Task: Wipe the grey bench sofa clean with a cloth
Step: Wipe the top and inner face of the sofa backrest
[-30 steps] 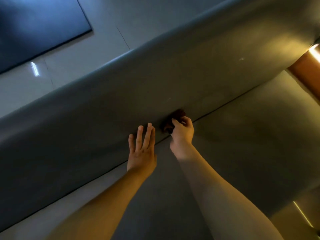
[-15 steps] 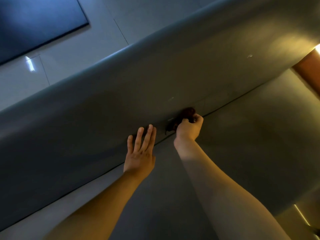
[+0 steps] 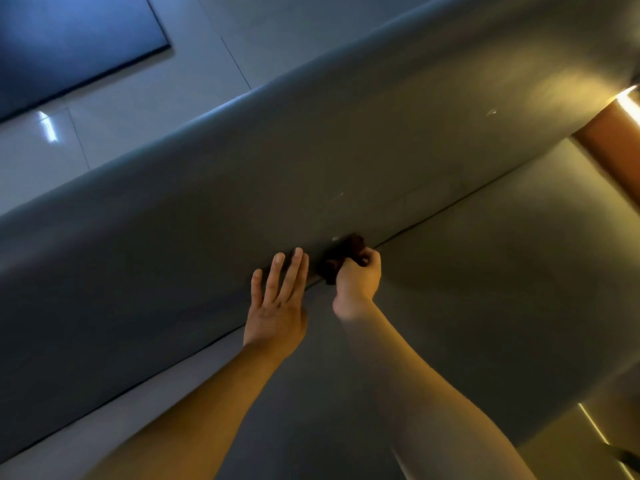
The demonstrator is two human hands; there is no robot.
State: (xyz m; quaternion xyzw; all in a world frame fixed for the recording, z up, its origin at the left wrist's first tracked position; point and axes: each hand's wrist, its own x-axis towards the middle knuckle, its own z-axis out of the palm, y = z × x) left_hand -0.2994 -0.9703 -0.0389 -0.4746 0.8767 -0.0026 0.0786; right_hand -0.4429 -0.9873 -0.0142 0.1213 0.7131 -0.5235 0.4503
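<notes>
1. Step in hand: wiping the bench (image 3: 485,306) along the crease (image 3: 450,203) where seat meets backrest (image 3: 242,220). Your right hand (image 3: 356,278) pinches the dark, bunched cloth (image 3: 341,258) into that crease.
2. Your left hand (image 3: 277,306) lies flat on the backrest, fingers straight, just beside the cloth (apparently bracing).
3. Next move, in my judgement: draw the cloth along the crease under steady pressure.
4. No brand, label or writing is readable.

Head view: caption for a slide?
Right hand grips a cloth in the crease of the grey sofa; left hand lies flat.
</notes>
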